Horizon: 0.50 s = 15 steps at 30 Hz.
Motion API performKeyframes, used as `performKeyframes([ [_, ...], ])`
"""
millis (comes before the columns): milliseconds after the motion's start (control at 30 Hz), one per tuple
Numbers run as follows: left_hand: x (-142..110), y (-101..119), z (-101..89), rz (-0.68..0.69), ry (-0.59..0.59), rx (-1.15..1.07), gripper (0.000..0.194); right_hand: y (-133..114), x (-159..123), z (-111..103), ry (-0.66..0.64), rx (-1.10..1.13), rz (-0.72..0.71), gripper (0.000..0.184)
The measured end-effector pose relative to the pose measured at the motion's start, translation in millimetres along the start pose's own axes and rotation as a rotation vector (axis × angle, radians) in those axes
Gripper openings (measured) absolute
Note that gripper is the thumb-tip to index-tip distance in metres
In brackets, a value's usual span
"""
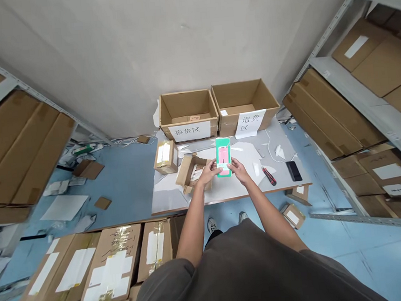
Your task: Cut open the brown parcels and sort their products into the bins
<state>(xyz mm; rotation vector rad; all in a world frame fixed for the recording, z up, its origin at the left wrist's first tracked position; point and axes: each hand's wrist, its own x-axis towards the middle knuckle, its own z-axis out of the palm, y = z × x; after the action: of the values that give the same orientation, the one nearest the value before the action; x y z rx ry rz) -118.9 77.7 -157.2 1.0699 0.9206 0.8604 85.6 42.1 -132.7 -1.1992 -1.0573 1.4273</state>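
Note:
Both my hands hold a flat green package (223, 157) with a pink item on its front, above a white table (225, 193). My left hand (208, 172) grips its lower left edge with curled fingers. My right hand (236, 168) grips its lower right edge. An opened small cardboard box (190, 171) with paper inside lies just left of my left hand. A sealed small box (166, 156) stands further left on the table.
Two open cartons with paper labels, one on the left (187, 115) and one on the right (244, 105), stand at the table's back. A red utility knife (269, 176) and a black phone (294, 171) lie right of my hands. Shelves of cartons flank both sides; taped boxes (108, 266) sit on the floor.

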Motion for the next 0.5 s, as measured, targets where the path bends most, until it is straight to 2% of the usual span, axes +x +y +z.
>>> performKeyframes([
  [200, 11.2, -9.1, 28.8, -0.018, -0.024, 0.013, 0.095, -3.9, -9.8, -29.7, 0.015, 0.046, 0.016, 0.081],
  [500, 18.4, -0.4, 50.2, -0.022, 0.012, 0.059, 0.098, -13.3, -4.7, -48.4, 0.046, 0.059, 0.062, 0.08],
])
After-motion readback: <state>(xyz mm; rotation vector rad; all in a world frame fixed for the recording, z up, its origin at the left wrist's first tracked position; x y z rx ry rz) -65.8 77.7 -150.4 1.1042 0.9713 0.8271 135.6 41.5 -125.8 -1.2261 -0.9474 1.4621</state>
